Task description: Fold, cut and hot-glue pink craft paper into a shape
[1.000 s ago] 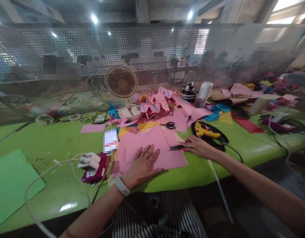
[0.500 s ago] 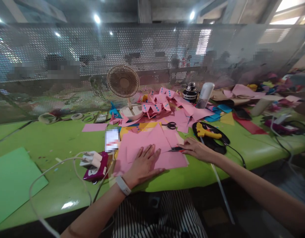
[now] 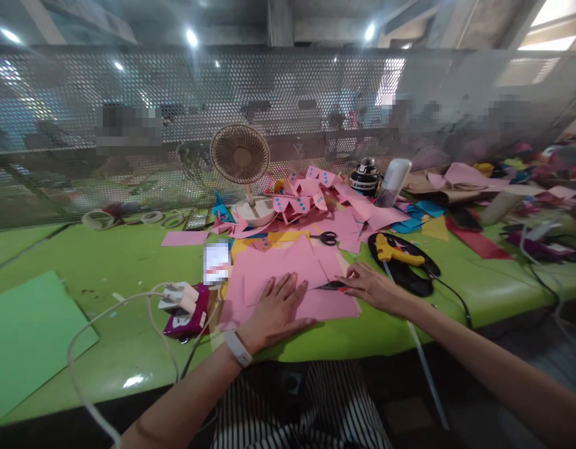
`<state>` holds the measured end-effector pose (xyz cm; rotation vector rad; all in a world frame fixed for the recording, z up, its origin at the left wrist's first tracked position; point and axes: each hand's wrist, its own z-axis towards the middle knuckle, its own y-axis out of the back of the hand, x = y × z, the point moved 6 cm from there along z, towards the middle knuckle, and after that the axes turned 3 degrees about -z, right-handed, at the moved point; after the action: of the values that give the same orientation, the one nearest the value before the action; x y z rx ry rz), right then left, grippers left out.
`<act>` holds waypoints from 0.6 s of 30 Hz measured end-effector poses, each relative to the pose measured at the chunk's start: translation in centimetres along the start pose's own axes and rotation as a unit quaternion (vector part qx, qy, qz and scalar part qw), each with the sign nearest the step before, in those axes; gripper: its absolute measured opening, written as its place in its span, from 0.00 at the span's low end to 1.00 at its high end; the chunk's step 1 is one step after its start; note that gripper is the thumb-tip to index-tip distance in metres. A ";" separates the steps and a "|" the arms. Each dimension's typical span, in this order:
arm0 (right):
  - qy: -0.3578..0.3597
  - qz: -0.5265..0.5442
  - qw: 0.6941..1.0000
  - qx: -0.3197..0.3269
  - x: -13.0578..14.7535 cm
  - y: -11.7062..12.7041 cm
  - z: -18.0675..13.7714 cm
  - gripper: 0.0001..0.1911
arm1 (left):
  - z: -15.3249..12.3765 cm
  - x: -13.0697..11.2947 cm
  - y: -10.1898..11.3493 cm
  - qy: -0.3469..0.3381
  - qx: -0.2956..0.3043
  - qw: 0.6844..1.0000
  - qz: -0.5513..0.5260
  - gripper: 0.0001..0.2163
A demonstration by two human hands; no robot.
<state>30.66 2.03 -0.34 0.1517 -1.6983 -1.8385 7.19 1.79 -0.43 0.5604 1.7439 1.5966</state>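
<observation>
My left hand (image 3: 281,307) lies flat with fingers spread on a stack of pink paper sheets (image 3: 262,265) near the table's front edge. A pale band circles the left wrist. At the stack's right side my right hand (image 3: 374,287) is closed on a black and red utility knife (image 3: 333,285). Its thin tip points left and rests on the pink paper, a short way from my left fingers. The knife's rear end is hidden in the hand. Behind the stack lies a pair of black scissors (image 3: 326,238).
A yellow glue gun (image 3: 398,251) rests on a black pad right of my hand. A fan (image 3: 241,156), folded pink paper pieces (image 3: 300,202) and bottles stand behind. Left are a phone (image 3: 217,262), a purple power strip (image 3: 187,318) with cables and a green sheet (image 3: 35,343).
The whole view has shifted slightly, so things sit a little further right. Both hands keep nearly the same places on the paper, with the knife still in my right hand.
</observation>
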 end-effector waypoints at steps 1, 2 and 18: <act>0.001 0.000 1.000 0.001 0.1 0.0 -0.1 0.21 | 0.0 0.0 0.0 -0.001 -0.002 1.000 0.000 0.37; 0.004 0.001 1.000 0.001 0.1 0.0 -0.3 0.21 | -0.1 0.0 0.0 -0.002 -0.004 1.000 0.000 0.37; 0.022 -0.014 0.999 -0.023 1.2 -0.6 -0.2 0.19 | -0.2 -0.1 0.1 -0.004 0.001 1.000 -0.010 0.37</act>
<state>29.56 1.22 -0.52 0.1980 -1.6302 -1.8794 7.11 1.61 -0.32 0.5480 1.7397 1.5787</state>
